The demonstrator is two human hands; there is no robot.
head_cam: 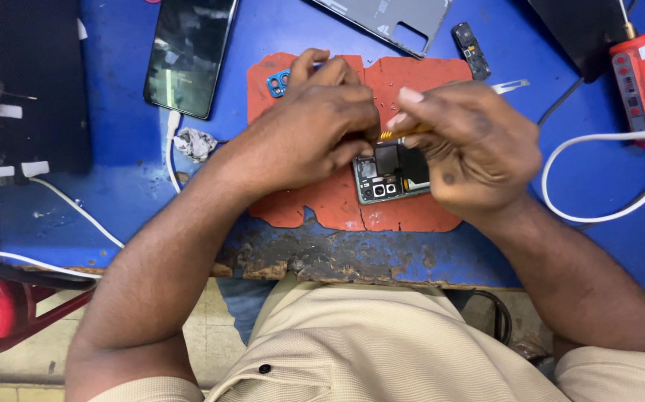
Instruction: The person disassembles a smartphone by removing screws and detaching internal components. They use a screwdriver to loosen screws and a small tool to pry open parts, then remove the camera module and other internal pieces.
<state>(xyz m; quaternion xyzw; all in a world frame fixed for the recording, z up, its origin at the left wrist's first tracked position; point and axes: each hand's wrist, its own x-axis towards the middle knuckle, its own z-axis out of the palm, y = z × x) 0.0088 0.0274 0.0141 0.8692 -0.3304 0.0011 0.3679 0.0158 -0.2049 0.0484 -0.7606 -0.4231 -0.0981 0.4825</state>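
An opened phone (pixel 386 179) with its back off lies on a torn red mat (pixel 300 205), its boards and camera modules exposed. My left hand (pixel 311 126) rests over the phone's upper edge, fingers curled down onto it. My right hand (pixel 471 145) grips a thin yellow-orange tool (pixel 404 134) whose tip points left toward the phone, between both hands. A small blue camera frame (pixel 278 82) lies on the mat beyond my left hand.
On the blue table, a dark phone screen (pixel 188 52) lies at the back left and a grey back cover (pixel 393 18) at the back. A small circuit part (pixel 471 48), metal tweezers (pixel 509 85), a red tool (pixel 643 85), white cables (pixel 598 138) and crumpled tissue (pixel 194 143) lie around.
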